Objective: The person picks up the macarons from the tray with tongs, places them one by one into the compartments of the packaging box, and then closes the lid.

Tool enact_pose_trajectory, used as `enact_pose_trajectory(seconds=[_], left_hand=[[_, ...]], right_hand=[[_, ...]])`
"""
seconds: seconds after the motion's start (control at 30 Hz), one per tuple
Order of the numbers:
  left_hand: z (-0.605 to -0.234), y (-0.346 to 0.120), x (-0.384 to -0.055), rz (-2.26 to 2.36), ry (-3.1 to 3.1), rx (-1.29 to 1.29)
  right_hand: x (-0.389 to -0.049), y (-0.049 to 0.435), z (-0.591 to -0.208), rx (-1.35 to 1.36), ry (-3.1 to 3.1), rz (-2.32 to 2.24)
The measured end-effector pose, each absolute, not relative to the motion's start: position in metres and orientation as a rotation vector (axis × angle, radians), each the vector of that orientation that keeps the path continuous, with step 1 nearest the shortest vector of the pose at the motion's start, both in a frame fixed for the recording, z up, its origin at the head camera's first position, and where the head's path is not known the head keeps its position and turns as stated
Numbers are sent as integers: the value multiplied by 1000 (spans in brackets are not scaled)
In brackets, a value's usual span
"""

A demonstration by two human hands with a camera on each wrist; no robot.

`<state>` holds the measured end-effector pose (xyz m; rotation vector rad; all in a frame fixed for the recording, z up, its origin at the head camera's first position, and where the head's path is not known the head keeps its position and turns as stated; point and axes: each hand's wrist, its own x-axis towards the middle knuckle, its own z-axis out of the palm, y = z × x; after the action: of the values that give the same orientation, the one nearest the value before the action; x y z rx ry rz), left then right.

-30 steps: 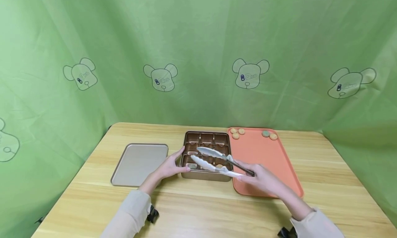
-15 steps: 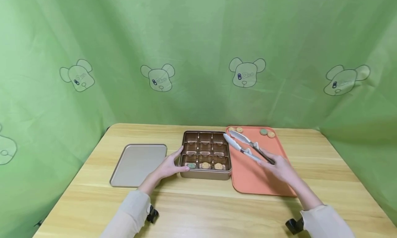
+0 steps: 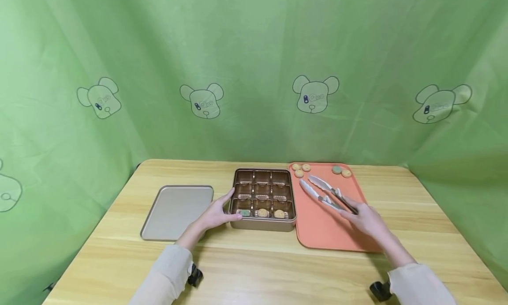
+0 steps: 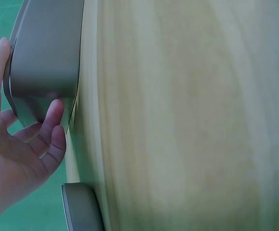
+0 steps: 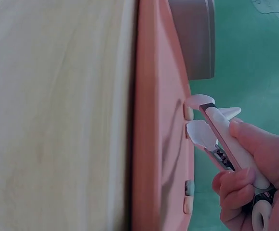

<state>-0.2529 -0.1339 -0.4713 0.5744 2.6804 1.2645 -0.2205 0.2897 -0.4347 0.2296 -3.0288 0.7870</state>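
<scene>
My left hand [image 3: 216, 213] grips the near left corner of a bronze biscuit tin [image 3: 263, 224], thumb at the front rim and fingers along the left side. Inside, a brown divided insert [image 3: 262, 190] bears a green cookie [image 3: 244, 212], a tan cookie [image 3: 263, 212] and another tan cookie [image 3: 279, 213], one in each front compartment. My right hand [image 3: 367, 219] holds metal tongs [image 3: 331, 194] with white tips, spread apart with nothing between them. The tips hang over the coral tray [image 3: 321, 225], just nearer than three tan cookies [image 3: 299, 174] at its far left corner.
A green cookie [image 3: 336, 169] and a tan cookie [image 3: 346, 173] lie at the tray's far right corner. Left of the tin, a flat bronze lid [image 3: 178, 212] rests on the wooden table [image 3: 254, 269]. Green fabric [image 3: 254, 128] stands behind.
From above the tin, my right hand has carried the tongs right to the tray, uncovering the front compartments. The tips have since come slightly nearer. My left hand stays at the tin.
</scene>
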Motion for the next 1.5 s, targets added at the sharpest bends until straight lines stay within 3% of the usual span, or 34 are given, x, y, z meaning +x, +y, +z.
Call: enact_pose_trajectory(seconds=[0.83,1.5], left_hand=[[-473,-134,-254,1264,2673,598],[-473,-134,-255,1260,2670,581]], right_hand=[[-255,282,-445,232,-2996,781],[-243,282,-420,276,-2969,1014]])
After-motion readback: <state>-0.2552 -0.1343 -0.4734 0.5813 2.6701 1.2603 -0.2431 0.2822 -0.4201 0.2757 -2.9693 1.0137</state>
